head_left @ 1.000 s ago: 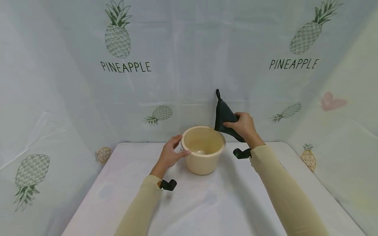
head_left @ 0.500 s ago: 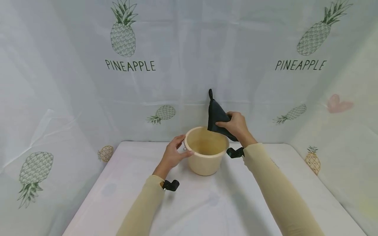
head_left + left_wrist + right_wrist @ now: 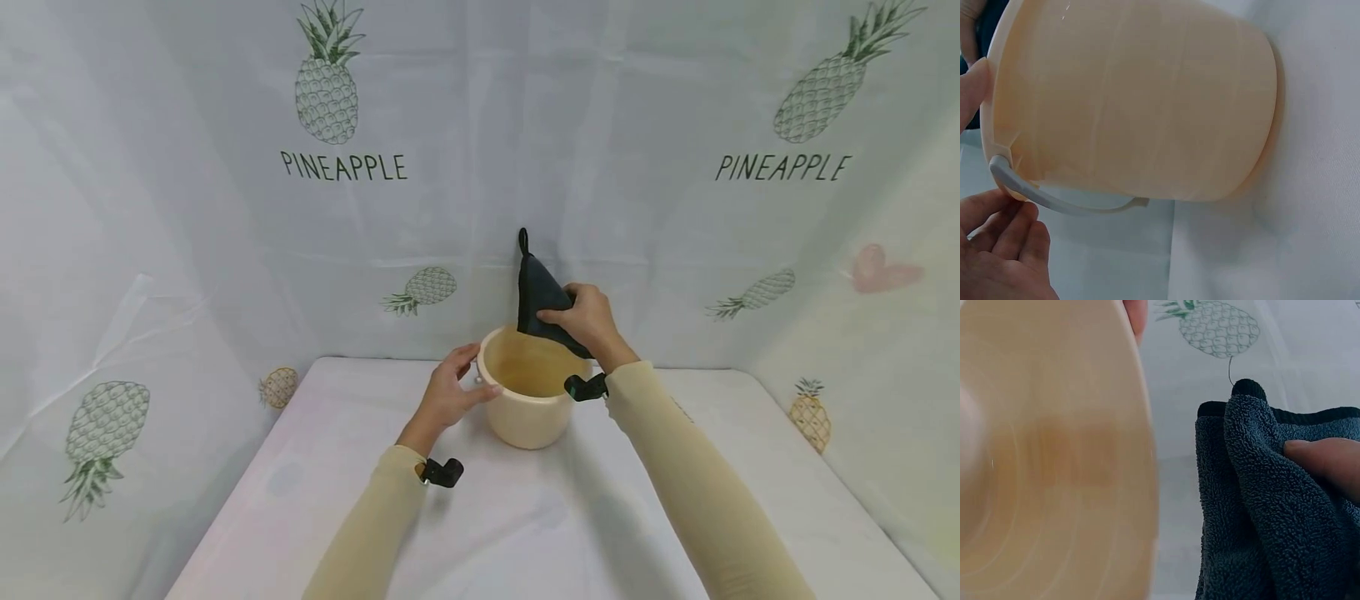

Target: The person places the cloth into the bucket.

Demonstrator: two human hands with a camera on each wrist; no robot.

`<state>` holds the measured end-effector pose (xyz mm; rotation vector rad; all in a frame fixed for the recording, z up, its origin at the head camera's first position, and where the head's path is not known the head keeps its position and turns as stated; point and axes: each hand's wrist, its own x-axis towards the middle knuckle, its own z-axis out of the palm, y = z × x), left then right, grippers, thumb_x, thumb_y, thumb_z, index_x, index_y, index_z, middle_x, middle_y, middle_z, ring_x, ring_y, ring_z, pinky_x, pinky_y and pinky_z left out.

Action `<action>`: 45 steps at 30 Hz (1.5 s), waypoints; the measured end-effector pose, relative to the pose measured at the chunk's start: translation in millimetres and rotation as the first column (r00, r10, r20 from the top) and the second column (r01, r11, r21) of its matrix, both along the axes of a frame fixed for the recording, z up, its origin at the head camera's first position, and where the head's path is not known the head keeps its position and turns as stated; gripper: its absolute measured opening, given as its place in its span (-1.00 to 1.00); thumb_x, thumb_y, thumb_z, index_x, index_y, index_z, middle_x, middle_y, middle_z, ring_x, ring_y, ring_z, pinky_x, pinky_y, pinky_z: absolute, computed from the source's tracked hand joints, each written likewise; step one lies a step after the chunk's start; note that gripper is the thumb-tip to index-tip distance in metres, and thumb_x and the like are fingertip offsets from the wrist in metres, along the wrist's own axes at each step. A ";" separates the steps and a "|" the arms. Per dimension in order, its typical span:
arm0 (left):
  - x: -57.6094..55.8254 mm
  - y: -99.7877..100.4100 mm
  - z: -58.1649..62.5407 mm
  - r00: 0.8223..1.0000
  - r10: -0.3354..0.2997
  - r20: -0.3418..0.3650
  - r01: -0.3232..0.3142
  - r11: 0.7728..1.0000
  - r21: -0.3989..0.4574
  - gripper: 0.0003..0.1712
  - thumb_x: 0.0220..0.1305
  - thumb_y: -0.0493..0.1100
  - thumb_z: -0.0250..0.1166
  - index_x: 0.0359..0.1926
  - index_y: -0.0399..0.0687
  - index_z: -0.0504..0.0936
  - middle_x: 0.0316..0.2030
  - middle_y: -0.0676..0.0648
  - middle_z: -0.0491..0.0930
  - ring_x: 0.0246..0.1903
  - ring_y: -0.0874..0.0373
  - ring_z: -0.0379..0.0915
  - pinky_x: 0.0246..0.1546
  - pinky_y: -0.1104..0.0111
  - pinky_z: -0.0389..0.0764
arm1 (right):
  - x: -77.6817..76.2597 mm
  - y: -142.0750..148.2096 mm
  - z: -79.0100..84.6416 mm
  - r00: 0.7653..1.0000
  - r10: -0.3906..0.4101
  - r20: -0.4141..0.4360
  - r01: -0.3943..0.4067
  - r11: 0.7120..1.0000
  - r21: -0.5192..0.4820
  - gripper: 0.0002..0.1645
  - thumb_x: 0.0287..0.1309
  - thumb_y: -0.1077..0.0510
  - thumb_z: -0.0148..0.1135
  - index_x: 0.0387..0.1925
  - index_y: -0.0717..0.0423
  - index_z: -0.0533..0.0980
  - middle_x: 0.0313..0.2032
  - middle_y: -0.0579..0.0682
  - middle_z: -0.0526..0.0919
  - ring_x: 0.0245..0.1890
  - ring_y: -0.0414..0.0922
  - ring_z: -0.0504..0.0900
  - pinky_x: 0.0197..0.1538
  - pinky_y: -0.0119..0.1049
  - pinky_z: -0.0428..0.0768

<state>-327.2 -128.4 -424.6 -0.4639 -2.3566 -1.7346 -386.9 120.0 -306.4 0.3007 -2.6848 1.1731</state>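
Note:
A cream plastic bucket (image 3: 527, 423) stands upright on the table. My left hand (image 3: 447, 395) holds its left side, thumb on the near rim and fingers curled beside the grey handle's (image 3: 1075, 205) mount in the left wrist view. The handle hangs down along the outer wall. Above the bucket's far right rim, my right hand (image 3: 592, 323) pinches a folded dark blue-grey towel (image 3: 538, 298) between thumb and fingers. The towel has a black edge and a black loop (image 3: 523, 241) pointing up. In the right wrist view the towel's terry pile (image 3: 1272, 506) shows beside the bucket's open mouth.
The table (image 3: 480, 533) has a pale cloth, and its far edge meets a white curtain (image 3: 480, 192) printed with pineapples. Curtain also hangs along both sides. A small black camera (image 3: 444, 472) sits on the left wrist, another (image 3: 585, 387) on the right.
My right hand has moved left with the towel, from beside the bucket's right rim to over its far part. The left hand stays on the bucket; the view has shifted slightly.

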 end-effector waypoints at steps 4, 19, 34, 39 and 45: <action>1.3 1.7 -0.2 1.000 -0.001 0.010 0.001 1.000 -0.008 0.00 0.16 -0.17 0.63 0.54 -0.28 0.34 0.53 -0.19 0.30 0.53 -0.11 0.20 0.57 0.05 0.22 | -2.5 -2.6 -2.6 1.000 -0.001 0.006 0.001 1.000 0.008 -0.37 0.22 0.00 0.50 0.16 0.35 0.58 0.00 0.27 0.66 -0.02 0.18 0.60 0.11 0.07 0.68; 2.1 1.9 2.0 1.000 -0.017 0.002 0.017 1.000 -0.013 0.00 0.17 -0.15 0.62 0.53 -0.31 0.33 0.52 -0.21 0.31 0.52 -0.10 0.21 0.56 0.07 0.25 | -13.6 -11.7 -11.6 0.997 0.043 0.058 -0.047 0.997 0.059 -0.41 0.19 0.03 0.52 0.09 0.36 0.58 0.02 0.30 0.64 0.02 0.21 0.58 0.15 0.09 0.65; -2.3 -2.9 1.2 1.000 -0.004 0.007 0.004 0.999 -0.044 0.02 0.17 -0.12 0.63 0.55 -0.28 0.32 0.53 -0.19 0.29 0.53 -0.08 0.19 0.56 0.07 0.25 | -24.4 -27.3 -17.0 0.976 0.138 0.166 -0.173 0.959 0.225 -0.30 0.08 0.07 0.59 0.16 0.42 0.60 0.03 0.31 0.69 0.00 0.17 0.63 0.18 0.06 0.68; -1.7 -4.6 1.7 1.000 0.003 0.017 -0.002 0.998 -0.056 0.02 0.18 -0.11 0.62 0.55 -0.27 0.32 0.53 -0.18 0.29 0.53 -0.06 0.20 0.55 0.15 0.27 | -25.5 -32.2 -19.7 0.960 0.164 0.226 -0.226 0.932 0.285 -0.33 0.07 0.08 0.59 0.12 0.43 0.61 0.00 0.28 0.71 -0.05 0.12 0.64 0.16 0.01 0.68; -2.5 -5.7 0.3 1.000 0.000 0.022 0.001 0.999 -0.050 0.03 0.16 -0.11 0.63 0.55 -0.26 0.32 0.53 -0.16 0.30 0.53 -0.04 0.20 0.55 0.16 0.28 | -25.1 -38.0 -18.2 0.944 0.150 0.295 -0.246 0.915 0.319 -0.33 0.00 0.12 0.63 0.07 0.44 0.60 -0.04 0.27 0.70 -0.09 0.10 0.66 0.13 -0.02 0.71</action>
